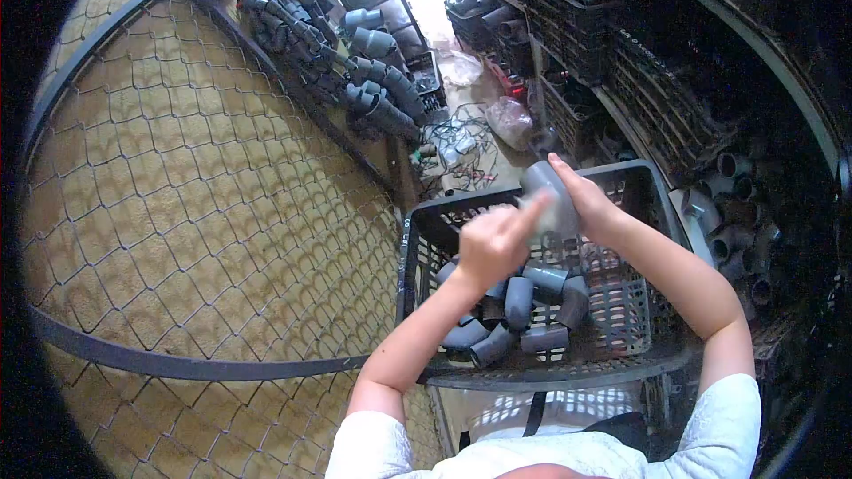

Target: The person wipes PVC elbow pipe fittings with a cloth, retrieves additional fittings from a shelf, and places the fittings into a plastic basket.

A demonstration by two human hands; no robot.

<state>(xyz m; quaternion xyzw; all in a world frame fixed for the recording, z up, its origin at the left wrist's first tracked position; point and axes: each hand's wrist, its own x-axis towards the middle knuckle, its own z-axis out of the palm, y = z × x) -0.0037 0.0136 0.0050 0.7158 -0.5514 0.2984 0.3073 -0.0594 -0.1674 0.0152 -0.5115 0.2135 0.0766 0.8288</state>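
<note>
My right hand [586, 201] is closed around a grey plastic pipe fitting [538, 176], held above the far part of a black plastic crate [530, 384]. Curled, with its index finger stretched toward the fitting, my left hand [493, 241] is at its near side. A pale, blurred patch lies by that fingertip, and I cannot make out what it is. Below my hands, several grey pipe elbows [519, 303] lie loose in the crate, mostly on its left side.
Chain-link mesh [204, 204] in a metal frame runs along the left. Stacks of grey pipe fittings [377, 106] stand behind it. Black crates [568, 31] line the right, with more elbows [737, 204] piled nearby. Plastic bags [508, 121] and tangled strips [457, 144] lie on the floor ahead.
</note>
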